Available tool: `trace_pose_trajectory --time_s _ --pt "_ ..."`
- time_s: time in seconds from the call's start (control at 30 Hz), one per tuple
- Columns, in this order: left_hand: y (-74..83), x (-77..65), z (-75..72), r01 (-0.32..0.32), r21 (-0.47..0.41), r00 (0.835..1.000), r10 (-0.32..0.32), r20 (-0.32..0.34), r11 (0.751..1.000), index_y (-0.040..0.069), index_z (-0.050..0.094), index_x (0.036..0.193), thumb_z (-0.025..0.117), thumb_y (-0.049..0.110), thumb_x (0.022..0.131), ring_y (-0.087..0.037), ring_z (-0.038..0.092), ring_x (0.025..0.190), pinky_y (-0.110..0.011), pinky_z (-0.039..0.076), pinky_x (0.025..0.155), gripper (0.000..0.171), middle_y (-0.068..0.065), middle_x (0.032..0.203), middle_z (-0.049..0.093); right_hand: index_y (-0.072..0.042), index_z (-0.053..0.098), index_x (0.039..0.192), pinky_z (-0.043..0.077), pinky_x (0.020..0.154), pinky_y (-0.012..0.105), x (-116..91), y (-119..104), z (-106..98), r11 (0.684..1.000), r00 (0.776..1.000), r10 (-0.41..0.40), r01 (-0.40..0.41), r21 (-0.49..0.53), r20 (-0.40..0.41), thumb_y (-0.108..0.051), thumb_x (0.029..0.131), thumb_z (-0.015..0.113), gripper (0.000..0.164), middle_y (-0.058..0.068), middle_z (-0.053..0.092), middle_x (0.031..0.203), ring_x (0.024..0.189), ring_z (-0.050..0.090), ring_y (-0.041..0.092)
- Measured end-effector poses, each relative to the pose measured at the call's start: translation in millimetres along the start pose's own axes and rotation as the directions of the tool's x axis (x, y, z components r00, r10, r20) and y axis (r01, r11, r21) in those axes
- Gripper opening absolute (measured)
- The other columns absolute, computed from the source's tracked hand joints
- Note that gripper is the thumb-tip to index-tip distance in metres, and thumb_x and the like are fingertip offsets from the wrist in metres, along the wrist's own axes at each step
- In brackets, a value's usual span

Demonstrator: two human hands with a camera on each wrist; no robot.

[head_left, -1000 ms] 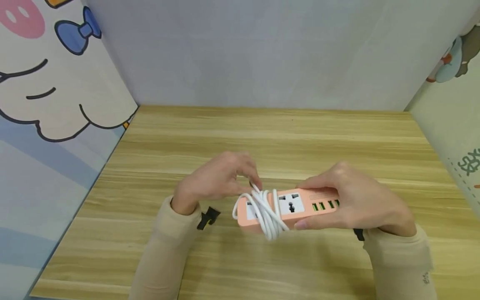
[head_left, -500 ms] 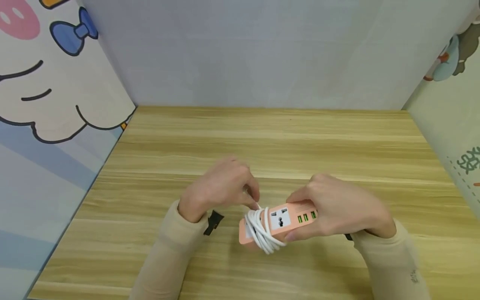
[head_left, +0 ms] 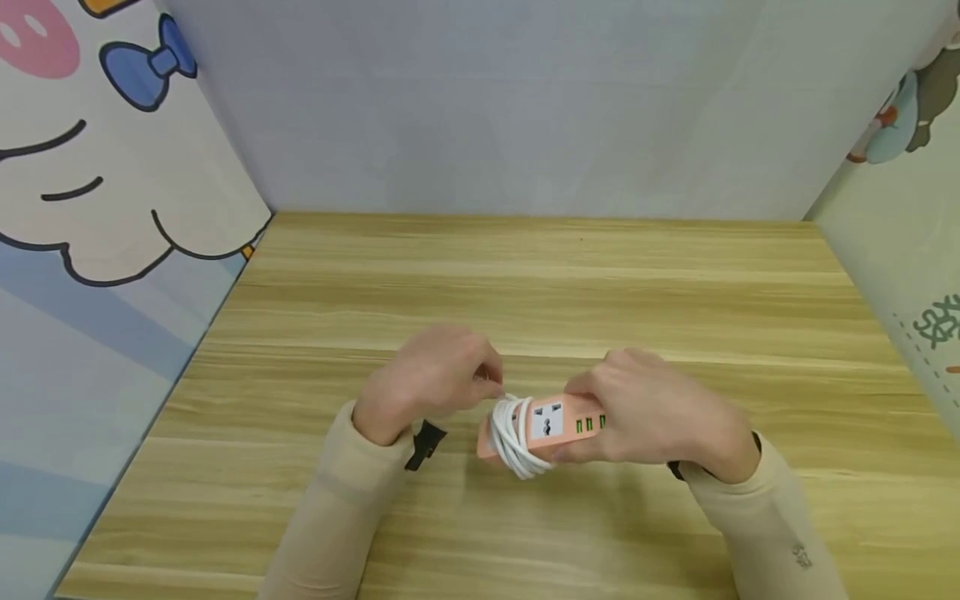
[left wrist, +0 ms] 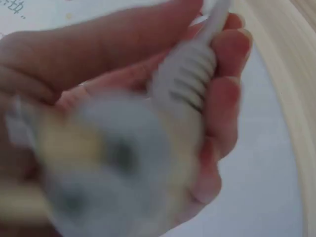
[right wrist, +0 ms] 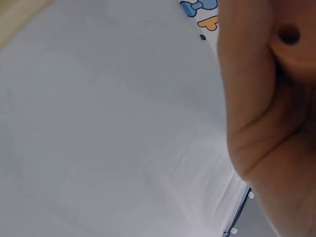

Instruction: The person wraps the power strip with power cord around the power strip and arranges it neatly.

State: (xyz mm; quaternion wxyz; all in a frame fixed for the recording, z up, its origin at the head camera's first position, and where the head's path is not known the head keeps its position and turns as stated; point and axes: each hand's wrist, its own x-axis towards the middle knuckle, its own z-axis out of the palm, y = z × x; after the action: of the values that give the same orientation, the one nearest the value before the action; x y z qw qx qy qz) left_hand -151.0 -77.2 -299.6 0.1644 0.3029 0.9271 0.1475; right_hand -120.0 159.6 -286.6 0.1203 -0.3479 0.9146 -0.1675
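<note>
An orange power strip with white sockets and green USB ports is held above the table. My right hand grips its right end, covering that part. White cord is wound several times around the left end. To the left, my left hand curls around the cord's plug, which looks large and blurred in the left wrist view. Its ribbed neck runs between thumb and fingers, and cord leads out past the fingertips. In the right wrist view, the right hand's palm hides most of the strip.
The wood-grain table lies under both hands, with a pale grey wall panel along its far edge. Cartoon-printed panels stand at the left and right. A black strap piece sticks out by the left cuff.
The power strip and right hand have moved left and tilted slightly on the way. The left hand has shifted a little lower, keeping the plug. The cord's loose end loop has drawn in against the coils.
</note>
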Motion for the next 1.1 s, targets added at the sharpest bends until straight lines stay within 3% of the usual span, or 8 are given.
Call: trace_pose_trajectory --time_s 0.17,0.33,0.53,0.67,0.77,0.93,1.03,1.1 --pt "4.0 -6.0 -5.2 -0.034 -0.031 0.998 0.032 -0.050 0.999 0.016 0.081 0.091 0.070 0.019 0.096 -0.006 0.054 0.058 -0.024 0.048 0.060 0.012 0.008 0.075 0.069 -0.025 0.059 0.068 0.031 0.048 0.021 0.1 1.0 -3.5 0.999 0.999 0.043 -0.043 -0.010 -0.028 -0.068 0.078 0.075 0.047 -0.015 0.047 0.056 0.049 0.036 0.001" --pt "10.4 -12.7 -9.2 -0.065 -0.052 0.989 0.057 -0.138 0.997 0.016 0.080 0.083 0.063 0.010 0.095 -0.004 0.038 0.047 -0.020 0.032 0.048 0.021 0.009 0.060 0.057 -0.024 0.063 0.073 0.032 0.047 0.021 0.2 3.7 -7.6 0.999 0.997 0.051 -0.052 -0.017 -0.062 -0.066 0.079 0.076 0.044 -0.015 0.049 0.056 0.049 0.039 0.001" --pt "13.6 -13.3 -11.7 -0.080 -0.078 0.973 0.061 -0.222 0.994 0.018 0.062 0.065 0.055 0.009 0.098 -0.004 0.030 0.047 -0.021 0.027 0.049 0.035 0.010 0.054 0.039 -0.023 0.058 0.067 0.029 0.048 0.021 6.5 13.1 -7.3 0.997 0.987 0.044 -0.052 -0.048 -0.153 -0.059 0.079 0.079 0.043 -0.014 0.039 0.053 0.048 0.033 0.001" --pt "9.0 -2.8 -9.5 -0.047 -0.092 0.961 0.020 -0.274 0.995 0.012 0.079 0.092 0.060 0.015 0.100 -0.004 0.038 0.048 -0.021 0.032 0.049 0.021 0.004 0.063 0.059 -0.021 0.061 0.072 0.032 0.048 0.022 16.2 30.5 1.7 0.997 0.980 0.077 -0.079 -0.006 -0.183 -0.060 0.079 0.079 0.043 -0.011 0.045 0.055 0.049 0.038 0.004" --pt "3.9 10.2 -4.0 -0.011 -0.072 0.953 -0.012 -0.302 0.997 0.010 0.078 0.112 0.064 0.023 0.100 -0.005 0.040 0.049 -0.021 0.032 0.049 0.023 -0.003 0.081 0.074 -0.016 0.071 0.089 0.038 0.051 0.023 26.8 50.6 20.7 0.995 0.974 0.096 -0.086 0.057 -0.205 -0.055 0.081 0.080 0.041 -0.009 0.057 0.064 0.053 0.045 0.005" --pt "-2.8 28.6 9.5 -0.002 -0.031 0.966 -0.006 -0.258 1.000 0.011 0.079 0.094 0.067 0.031 0.099 -0.005 0.036 0.051 -0.021 0.028 0.051 0.024 0.003 0.064 0.060 -0.009 0.071 0.107 0.042 0.056 0.024 41.9 73.3 55.0 0.980 0.971 0.135 -0.102 0.169 -0.197 -0.052 0.084 0.079 0.049 -0.005 0.064 0.075 0.060 0.051 0.007" --pt "-6.1 32.8 16.4 -0.012 -0.032 0.979 0.005 -0.202 0.999 0.014 0.066 0.071 0.068 0.033 0.098 -0.006 0.032 0.050 -0.021 0.026 0.051 0.033 0.007 0.056 0.036 -0.010 0.069 0.107 0.044 0.056 0.025 47.5 79.0 67.3 0.966 0.973 0.164 -0.124 0.229 -0.162 -0.054 0.084 0.078 0.050 -0.004 0.062 0.076 0.060 0.053 0.009" --pt "-7.8 33.8 19.8 -0.012 -0.043 0.984 0.004 -0.178 0.999 0.014 0.058 0.066 0.069 0.032 0.098 -0.006 0.032 0.050 -0.022 0.026 0.051 0.038 0.007 0.055 0.033 -0.011 0.069 0.106 0.046 0.057 0.026 49.4 80.9 72.5 0.958 0.974 0.178 -0.139 0.251 -0.141 -0.055 0.084 0.078 0.050 -0.003 0.062 0.076 0.061 0.054 0.010"
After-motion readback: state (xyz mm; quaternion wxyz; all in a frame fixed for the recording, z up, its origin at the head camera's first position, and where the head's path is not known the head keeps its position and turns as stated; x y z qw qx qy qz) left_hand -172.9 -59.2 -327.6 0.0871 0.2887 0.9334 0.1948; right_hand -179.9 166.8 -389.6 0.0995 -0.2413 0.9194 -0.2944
